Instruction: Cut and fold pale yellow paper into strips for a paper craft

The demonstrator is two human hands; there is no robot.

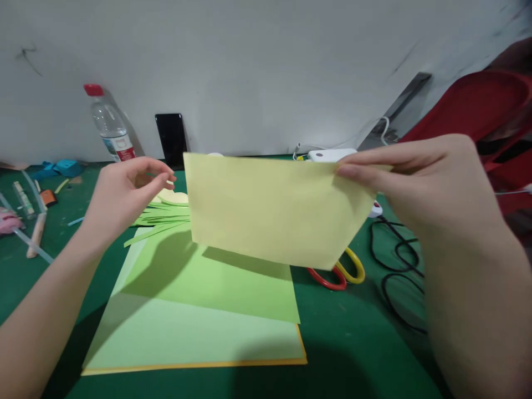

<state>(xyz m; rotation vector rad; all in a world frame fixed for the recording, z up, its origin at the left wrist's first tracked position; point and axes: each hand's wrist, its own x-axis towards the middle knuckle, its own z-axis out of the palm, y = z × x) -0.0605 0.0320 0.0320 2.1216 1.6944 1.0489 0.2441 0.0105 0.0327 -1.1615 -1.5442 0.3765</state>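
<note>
My right hand point(419, 183) pinches the upper right corner of a pale yellow paper sheet point(270, 208) and holds it up above the table. My left hand point(124, 194) hovers just left of the sheet, fingers loosely curled and apart, holding nothing. Below lies a stack of green paper sheets point(199, 310) with an orange sheet edge under them. Cut green paper strips point(160, 219) and pale yellow cut shapes point(174, 197) lie behind my left hand.
Scissors with red and yellow handles point(338, 274) poke out under the held sheet. A water bottle point(108, 124) and a black phone point(171, 138) stand against the wall. Black cable point(394, 266) loops at right. Glue sticks and tools point(29, 210) lie far left. A red chair point(477, 105) stands right.
</note>
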